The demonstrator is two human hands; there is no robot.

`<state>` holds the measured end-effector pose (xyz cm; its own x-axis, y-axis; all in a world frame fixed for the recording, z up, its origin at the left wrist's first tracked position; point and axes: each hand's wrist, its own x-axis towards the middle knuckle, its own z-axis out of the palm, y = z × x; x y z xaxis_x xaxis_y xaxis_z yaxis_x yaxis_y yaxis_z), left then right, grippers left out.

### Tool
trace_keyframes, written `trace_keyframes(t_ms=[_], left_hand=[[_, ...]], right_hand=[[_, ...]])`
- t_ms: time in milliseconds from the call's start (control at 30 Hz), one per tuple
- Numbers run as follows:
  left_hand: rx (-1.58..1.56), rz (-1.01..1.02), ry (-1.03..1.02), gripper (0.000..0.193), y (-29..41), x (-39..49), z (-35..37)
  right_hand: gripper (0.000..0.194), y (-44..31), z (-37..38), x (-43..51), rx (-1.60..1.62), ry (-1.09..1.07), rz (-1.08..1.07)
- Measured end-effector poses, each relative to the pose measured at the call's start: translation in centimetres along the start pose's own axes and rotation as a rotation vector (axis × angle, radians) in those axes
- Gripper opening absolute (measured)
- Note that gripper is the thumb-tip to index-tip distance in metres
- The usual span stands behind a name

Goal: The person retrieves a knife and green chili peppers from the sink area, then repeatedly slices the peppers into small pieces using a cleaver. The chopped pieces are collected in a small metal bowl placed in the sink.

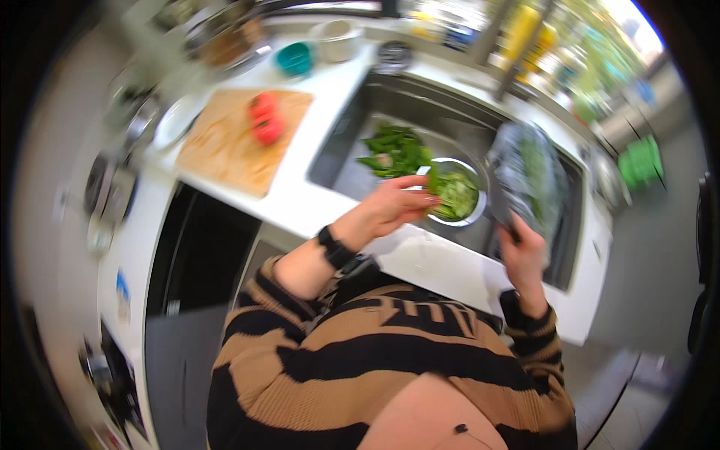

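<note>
My left hand (396, 207) is over the near-left rim of a round bowl (480, 209), its fingers curled around what looks like a green vegetable piece (432, 177). Pale green cut vegetable pieces (457, 196) lie in the bowl, which sits in the sink (388, 97). A knife (497, 194) is in my right hand (523, 247), gripped by its dark handle, the blade pointing away from me. Left of the bowl in the sink is a pile of green vegetables (398, 147), blurred. Beyond the blade lies a clear plastic bag (543, 169) with greens inside.
On the white counter (292, 205) to the left, a wooden cutting board (225, 143) bears red tomatoes (265, 119). A teal bowl (294, 59) and a white container (338, 40) stand behind it. Bottles (529, 42) line the window side; a green basket (641, 162) is at the right.
</note>
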<state>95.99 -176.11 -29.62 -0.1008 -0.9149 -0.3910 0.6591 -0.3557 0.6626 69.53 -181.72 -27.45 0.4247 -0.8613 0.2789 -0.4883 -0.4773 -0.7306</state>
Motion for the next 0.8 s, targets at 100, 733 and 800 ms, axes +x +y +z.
trace_keyframes(t_ms=[100, 733, 800], left_hand=[[-0.109, -0.065, -0.085, 0.036, -0.3, 0.0, 1.1], [-0.284, -0.079, -0.491, 0.047, -2.1, 1.8, -0.6], [0.026, -0.141, -0.250, 0.037, -1.5, 1.9, 0.3]], right_hand=[[0.043, -1.5, -0.2, -0.3, -0.170, 0.125, -0.189], [0.043, -2.3, 2.3, -1.4, -0.402, 0.143, -0.338], [0.039, -0.9, 2.5, -1.5, -0.382, 0.130, -0.232]])
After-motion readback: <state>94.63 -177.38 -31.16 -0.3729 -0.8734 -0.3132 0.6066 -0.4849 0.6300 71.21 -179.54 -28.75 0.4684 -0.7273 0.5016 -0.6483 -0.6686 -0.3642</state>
